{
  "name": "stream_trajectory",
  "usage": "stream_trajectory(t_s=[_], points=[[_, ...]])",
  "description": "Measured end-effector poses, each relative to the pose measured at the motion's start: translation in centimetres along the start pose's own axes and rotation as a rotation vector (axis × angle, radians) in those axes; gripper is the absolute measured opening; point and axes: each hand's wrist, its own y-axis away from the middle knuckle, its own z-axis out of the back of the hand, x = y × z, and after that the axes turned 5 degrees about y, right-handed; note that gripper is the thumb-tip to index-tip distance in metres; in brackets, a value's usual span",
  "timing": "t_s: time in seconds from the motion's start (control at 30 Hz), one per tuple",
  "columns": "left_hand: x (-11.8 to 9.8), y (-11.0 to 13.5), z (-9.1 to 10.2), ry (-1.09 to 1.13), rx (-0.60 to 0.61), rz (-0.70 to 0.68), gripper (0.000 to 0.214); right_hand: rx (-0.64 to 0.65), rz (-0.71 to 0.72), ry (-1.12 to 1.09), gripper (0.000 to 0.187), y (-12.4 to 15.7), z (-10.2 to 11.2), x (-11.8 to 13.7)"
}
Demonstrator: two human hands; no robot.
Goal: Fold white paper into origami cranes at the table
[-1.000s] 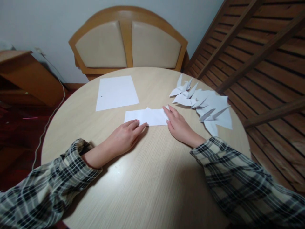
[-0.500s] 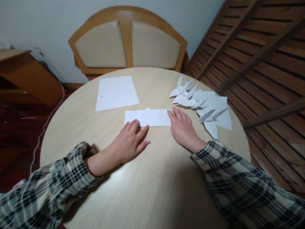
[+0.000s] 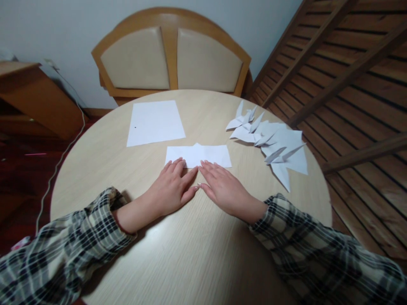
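A white folded paper strip (image 3: 203,153) lies flat on the round table, with a small point showing at the middle of its far edge. My left hand (image 3: 171,184) rests open on the left part of its near edge, fingers stretched out. Flat and open, my right hand (image 3: 227,186) has its fingertips on the near edge around the middle and right. The two thumb tips meet, or nearly meet, just in front of the strip. Neither hand grasps anything; the fingers cover parts of the near edge.
A flat white sheet (image 3: 155,122) with a small dark spot lies at the back left of the table (image 3: 190,245). Several folded paper cranes (image 3: 254,129) sit at the right, some on white paper (image 3: 294,148). A chair (image 3: 173,55) stands behind, and a slatted wooden panel (image 3: 356,84) rises at the right.
My right hand has slid left along the near edge, from the strip's right end to its middle, beside my left hand. My left hand has stayed in place.
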Motion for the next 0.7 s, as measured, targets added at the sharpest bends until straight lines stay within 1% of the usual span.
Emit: stream_trajectory(t_s=[0.2,0.4,0.57,0.7], points=[[-0.1,0.1,-0.1,-0.044,-0.006,0.006,0.053,0.023,-0.027,0.020,0.049,-0.3,0.1,0.0],[-0.7,0.6,-0.1,-0.121,-0.038,0.051,0.056,0.018,-0.021,0.029,0.044,-0.7,0.3,0.1],[-1.1,1.6,0.5,-0.190,-0.069,0.134,0.056,0.030,-0.005,0.066,0.045,-0.5,0.5,0.1],[-0.9,2.6,0.9,-0.222,-0.088,0.197,0.056,0.033,-0.008,0.060,0.044,-0.5,0.5,0.1]])
